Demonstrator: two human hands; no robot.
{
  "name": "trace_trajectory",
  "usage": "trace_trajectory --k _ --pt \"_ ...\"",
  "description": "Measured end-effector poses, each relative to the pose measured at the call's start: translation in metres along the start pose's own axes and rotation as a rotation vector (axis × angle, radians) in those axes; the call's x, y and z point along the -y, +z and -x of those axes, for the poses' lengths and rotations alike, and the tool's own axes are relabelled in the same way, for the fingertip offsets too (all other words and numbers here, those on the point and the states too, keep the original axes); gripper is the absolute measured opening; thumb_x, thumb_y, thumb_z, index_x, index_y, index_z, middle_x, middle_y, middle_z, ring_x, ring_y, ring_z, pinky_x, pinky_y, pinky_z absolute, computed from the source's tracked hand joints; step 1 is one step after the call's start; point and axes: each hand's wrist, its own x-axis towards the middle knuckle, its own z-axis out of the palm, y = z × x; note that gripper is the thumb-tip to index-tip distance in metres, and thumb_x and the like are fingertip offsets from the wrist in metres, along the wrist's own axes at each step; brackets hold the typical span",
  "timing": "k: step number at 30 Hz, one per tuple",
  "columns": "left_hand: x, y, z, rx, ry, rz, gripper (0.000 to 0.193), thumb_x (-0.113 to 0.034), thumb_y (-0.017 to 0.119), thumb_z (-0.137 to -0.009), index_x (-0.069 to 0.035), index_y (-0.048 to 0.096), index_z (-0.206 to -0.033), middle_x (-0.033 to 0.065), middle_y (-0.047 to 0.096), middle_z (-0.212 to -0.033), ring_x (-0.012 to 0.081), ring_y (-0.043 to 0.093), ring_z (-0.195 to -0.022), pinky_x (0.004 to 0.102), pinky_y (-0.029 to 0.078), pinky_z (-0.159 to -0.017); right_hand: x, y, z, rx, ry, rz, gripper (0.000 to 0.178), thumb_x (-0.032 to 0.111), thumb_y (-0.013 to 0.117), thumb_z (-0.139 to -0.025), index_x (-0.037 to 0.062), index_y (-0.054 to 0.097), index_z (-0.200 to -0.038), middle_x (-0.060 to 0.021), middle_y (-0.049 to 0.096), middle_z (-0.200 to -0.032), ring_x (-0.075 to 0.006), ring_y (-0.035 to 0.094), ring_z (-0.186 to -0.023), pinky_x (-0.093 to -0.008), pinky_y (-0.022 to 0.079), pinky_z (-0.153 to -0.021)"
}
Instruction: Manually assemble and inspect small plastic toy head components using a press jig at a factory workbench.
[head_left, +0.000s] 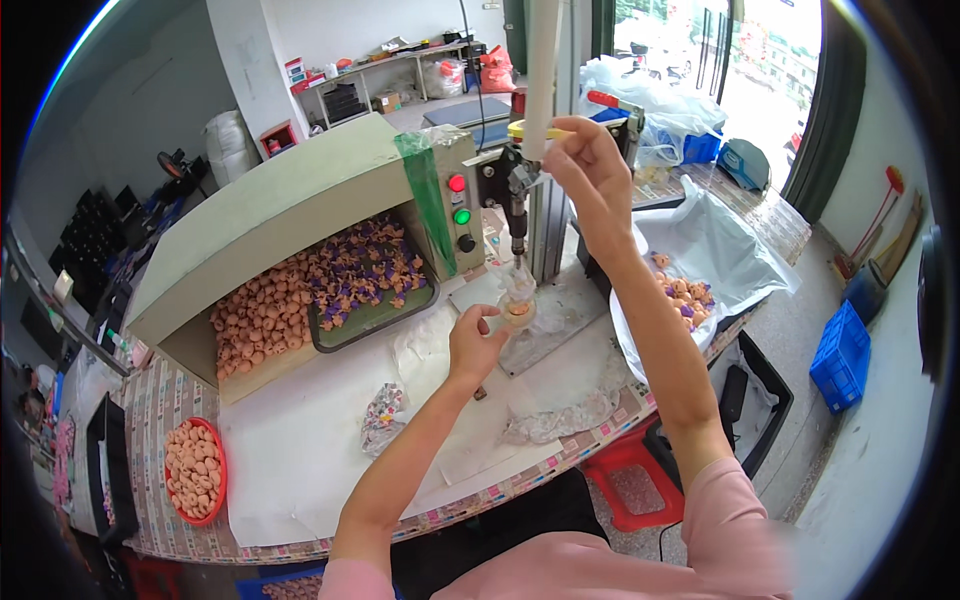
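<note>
My left hand (476, 345) holds a small round pale piece (519, 309) between thumb and fingers, directly under the dark spindle (518, 225) of an upright bench press. A clear, shiny part (517, 283) sits between the spindle tip and that piece. Higher up, my right hand (598, 185) has its fingers curled in beside the lower end of a white bar (541, 90) and a yellow part (520, 130) on the press. Exactly what those fingers grip is hidden. Beneath the left hand lies a flat metal base plate (560, 328).
A beige box-shaped machine (270, 190) on the left shelters peach doll-head-like pieces (262, 310) and a dark tray (428, 300) of purple-and-peach ones. A red basket (222, 480) holds more. At right stands a film-lined white tray (640, 345); a red stool (632, 485) is below.
</note>
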Motion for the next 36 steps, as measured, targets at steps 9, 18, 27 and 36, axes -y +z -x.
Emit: trace_trajectory --k 9,18,27,36 --pt "0.007 0.02 -0.03 -0.134 0.262 0.064 0.028 -0.019 0.075 -0.077 -0.002 0.063 -0.095 0.009 0.053 -0.075 0.0197 0.051 -0.064 0.0323 0.042 -0.06 0.038 0.044 -0.087 0.099 0.056 0.105 0.032 0.02 0.063 -0.09 0.0022 0.059 -0.116 -0.0041 0.061 -0.083 -0.0121 0.059 -0.076 -0.0268 0.048 -0.085" --pt "0.002 0.013 -0.028 -0.082 0.193 0.077 0.027 -0.02 0.075 -0.077 0.002 0.059 -0.073 0.0105 0.054 -0.069 0.0222 0.052 -0.061 0.0344 0.041 -0.059 0.092 0.041 -0.096 0.073 0.108 -0.135 0.024 0.025 0.059 -0.09 0.0017 0.057 -0.089 -0.0031 0.053 -0.068 -0.0118 0.052 -0.061 -0.0253 0.042 -0.055" --pt "-0.004 0.003 -0.03 0.025 0.062 0.161 0.023 -0.015 0.074 -0.076 0.005 0.063 -0.077 0.0138 0.059 -0.07 0.0234 0.054 -0.063 0.0348 0.043 -0.06 0.096 0.063 -0.12 0.1 0.189 0.19 0.03 0.031 0.058 -0.092 0.0039 0.055 -0.079 -0.0035 0.054 -0.062 -0.0131 0.053 -0.054 -0.0275 0.042 -0.05" --pt "-0.008 -0.001 -0.027 0.038 0.027 0.107 0.024 -0.015 0.075 -0.074 0.006 0.064 -0.076 0.0143 0.061 -0.07 0.0242 0.057 -0.064 0.0352 0.044 -0.061 0.098 0.042 -0.081 0.065 0.104 0.167 0.029 0.032 0.059 -0.092 0.0038 0.058 -0.085 -0.0042 0.056 -0.07 -0.0137 0.057 -0.063 -0.0302 0.047 -0.069"
